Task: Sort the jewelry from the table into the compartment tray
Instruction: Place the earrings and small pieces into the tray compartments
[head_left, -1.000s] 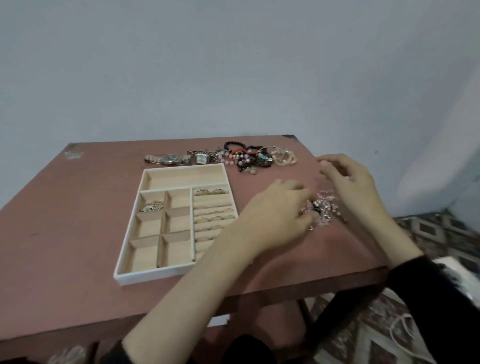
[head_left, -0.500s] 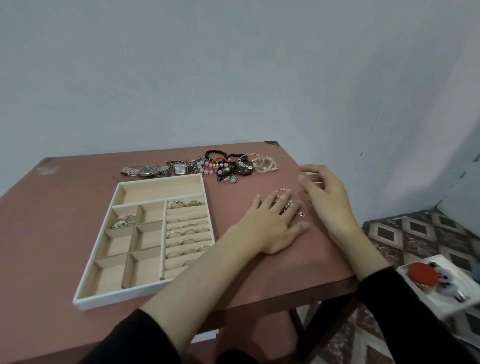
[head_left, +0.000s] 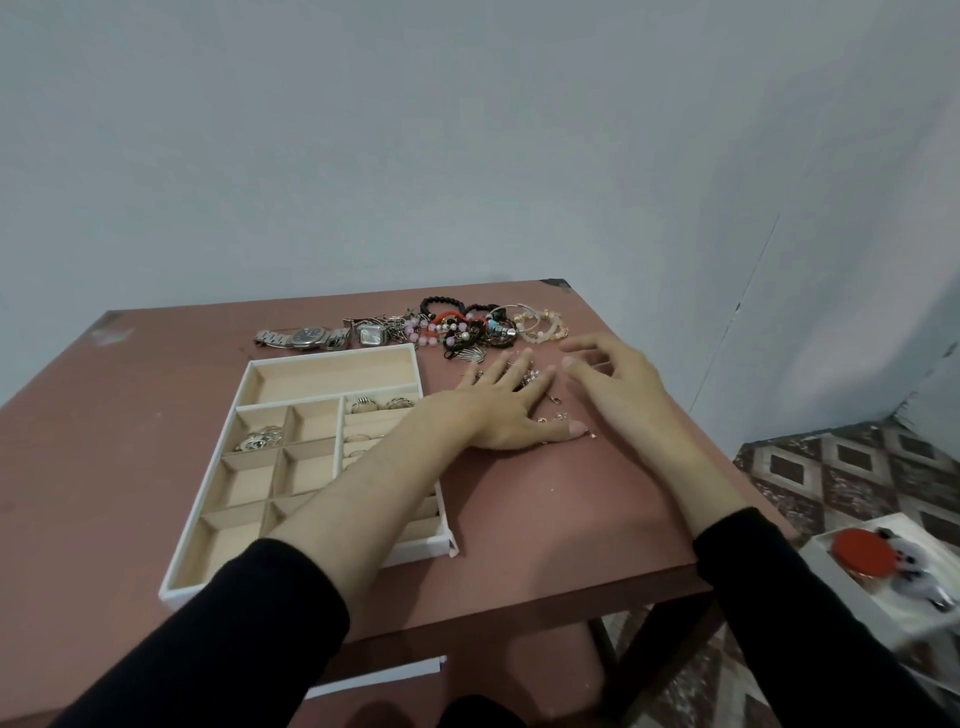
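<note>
The left hand lies flat on the reddish-brown surface, its fingers straight and spread wide, pressing on a scatter of small loose jewelry pieces that show between and beside them. Just at its 3 o'clock is the right hand, fingers loosely curved and apart, holding nothing that can be seen. The white compartment tray sits at 9 o'clock from the hands, the left forearm crossing over its right-hand column. Rings sit in that column's far slot, and a silver ornament lies in a small left compartment. At the tray's 12 o'clock lie two watches, and at its 1 o'clock a heap of beaded bracelets.
</note>
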